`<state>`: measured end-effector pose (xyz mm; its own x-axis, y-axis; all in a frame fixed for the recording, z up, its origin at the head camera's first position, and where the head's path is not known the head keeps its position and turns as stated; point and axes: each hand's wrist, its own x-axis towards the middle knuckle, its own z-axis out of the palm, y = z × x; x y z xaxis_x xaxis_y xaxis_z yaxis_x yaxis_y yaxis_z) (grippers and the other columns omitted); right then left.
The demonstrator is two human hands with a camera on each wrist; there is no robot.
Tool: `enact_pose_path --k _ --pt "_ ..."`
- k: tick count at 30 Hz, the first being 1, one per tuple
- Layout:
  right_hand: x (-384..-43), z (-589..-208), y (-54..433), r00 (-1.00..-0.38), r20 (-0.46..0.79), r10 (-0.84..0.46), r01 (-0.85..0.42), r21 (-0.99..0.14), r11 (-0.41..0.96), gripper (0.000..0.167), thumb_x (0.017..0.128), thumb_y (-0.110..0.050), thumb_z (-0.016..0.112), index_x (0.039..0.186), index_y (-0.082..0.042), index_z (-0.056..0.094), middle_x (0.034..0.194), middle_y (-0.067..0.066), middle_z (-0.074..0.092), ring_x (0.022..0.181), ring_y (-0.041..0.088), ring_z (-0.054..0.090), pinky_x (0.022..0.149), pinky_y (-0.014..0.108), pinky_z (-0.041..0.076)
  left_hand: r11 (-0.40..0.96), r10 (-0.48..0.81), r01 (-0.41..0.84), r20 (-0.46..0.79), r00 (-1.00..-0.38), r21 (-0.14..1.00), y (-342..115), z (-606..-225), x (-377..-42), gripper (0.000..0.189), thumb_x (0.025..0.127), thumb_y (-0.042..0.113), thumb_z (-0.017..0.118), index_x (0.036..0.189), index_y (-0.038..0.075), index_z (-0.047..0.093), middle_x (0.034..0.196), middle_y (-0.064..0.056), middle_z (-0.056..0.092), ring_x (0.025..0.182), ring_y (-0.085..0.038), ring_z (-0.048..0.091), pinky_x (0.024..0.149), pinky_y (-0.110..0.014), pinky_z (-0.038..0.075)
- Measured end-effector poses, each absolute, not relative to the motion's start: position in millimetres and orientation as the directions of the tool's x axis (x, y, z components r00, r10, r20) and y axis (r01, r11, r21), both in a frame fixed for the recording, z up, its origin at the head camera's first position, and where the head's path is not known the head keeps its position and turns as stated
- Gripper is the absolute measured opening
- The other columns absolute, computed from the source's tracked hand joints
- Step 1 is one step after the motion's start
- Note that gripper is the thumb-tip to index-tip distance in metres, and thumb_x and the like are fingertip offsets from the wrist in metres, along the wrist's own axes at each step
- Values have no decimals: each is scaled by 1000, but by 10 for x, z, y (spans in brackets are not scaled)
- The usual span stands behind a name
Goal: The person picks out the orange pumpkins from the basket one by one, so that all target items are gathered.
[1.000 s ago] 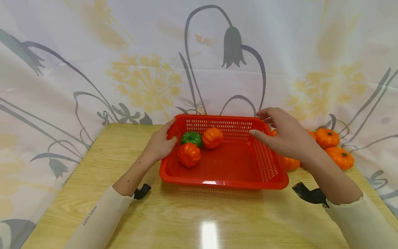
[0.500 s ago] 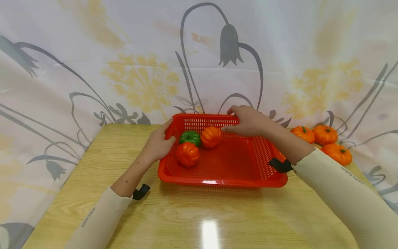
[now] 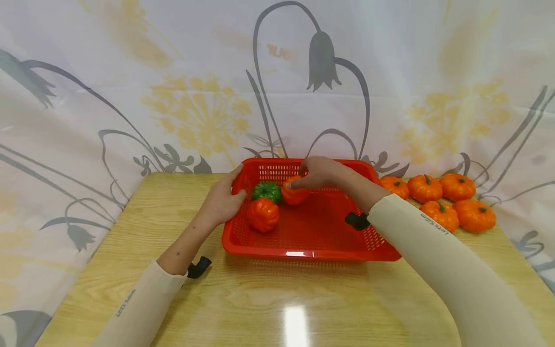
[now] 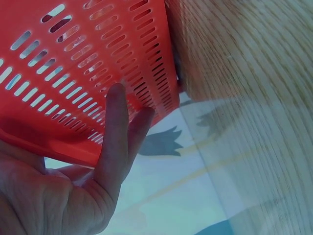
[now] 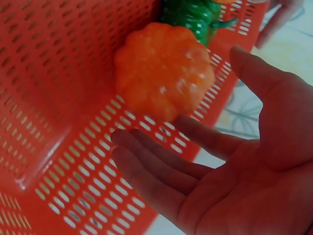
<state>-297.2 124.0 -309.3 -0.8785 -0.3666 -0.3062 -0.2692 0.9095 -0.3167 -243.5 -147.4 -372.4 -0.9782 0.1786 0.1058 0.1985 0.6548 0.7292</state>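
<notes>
A red plastic basket (image 3: pixel 321 231) with slotted walls stands on the table. In it, towards the left, lie a green pumpkin (image 3: pixel 267 192), a red-orange pumpkin (image 3: pixel 263 215) and an orange pumpkin (image 3: pixel 295 193). My left hand (image 3: pixel 222 200) holds the basket's left rim, thumb on the inner side and fingers along the outer wall (image 4: pixel 120 127). Inside the basket, my right hand (image 3: pixel 320 172) reaches over the orange pumpkin, partly covering it in the head view. The right wrist view shows its fingers spread beside that orange pumpkin (image 5: pixel 164 71), not closed round it.
Several orange pumpkins (image 3: pixel 458 187) sit on the wooden table (image 3: pixel 243 308) to the right of the basket, near the back edge. A patterned curtain (image 3: pixel 195 96) hangs behind the table. Each wrist carries a black camera mount (image 3: pixel 357 221).
My right hand has moved left, from above the basket's right rim to the orange pumpkin inside. More of the pumpkins on the right now show. My left hand has stayed on the rim.
</notes>
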Motion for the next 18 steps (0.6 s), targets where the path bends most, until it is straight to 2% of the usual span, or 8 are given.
enact_pose_path --k 4,7,11,15,18 --pt "-3018 -3181 1205 -883 -293 -366 -268 -325 907 70 96 -51 73 138 4 61 132 19 65 119 34 60 106 48 51 646 178 192 99 -979 738 -1464 -3710 -2427 71 103 12 55 169 12 28 152 -23 56 93 -29 69 78 -38 59" --pt "-3028 -3232 1201 -894 -283 -348 -247 -338 908 63 94 -50 75 127 3 61 119 17 65 108 31 59 95 42 53 642 182 201 107 -977 740 -1455 -3710 -2430 71 102 11 55 169 11 29 151 -23 57 90 -29 69 75 -36 59" --pt "-3014 -3264 1191 -888 -301 -346 -226 -370 901 55 92 -48 79 114 -1 60 101 11 61 95 26 56 80 35 47 644 183 208 115 -976 736 -1462 -3721 -2436 71 102 11 54 169 11 29 153 -23 55 97 -29 68 79 -37 58" --pt "-2987 -3268 1190 -881 -309 -359 -239 -366 899 55 90 -47 81 113 -2 61 101 10 63 95 25 57 79 35 48 644 179 198 106 -978 739 -1472 -3725 -2434 72 102 11 54 169 11 28 154 -22 55 99 -29 69 80 -38 60" --pt "-2960 -3244 1196 -884 -302 -357 -250 -340 907 59 89 -47 81 118 0 61 108 12 64 99 27 58 84 37 51 639 179 195 103 -978 744 -1471 -3721 -2434 72 102 11 54 169 11 28 152 -23 56 97 -29 70 79 -38 62"
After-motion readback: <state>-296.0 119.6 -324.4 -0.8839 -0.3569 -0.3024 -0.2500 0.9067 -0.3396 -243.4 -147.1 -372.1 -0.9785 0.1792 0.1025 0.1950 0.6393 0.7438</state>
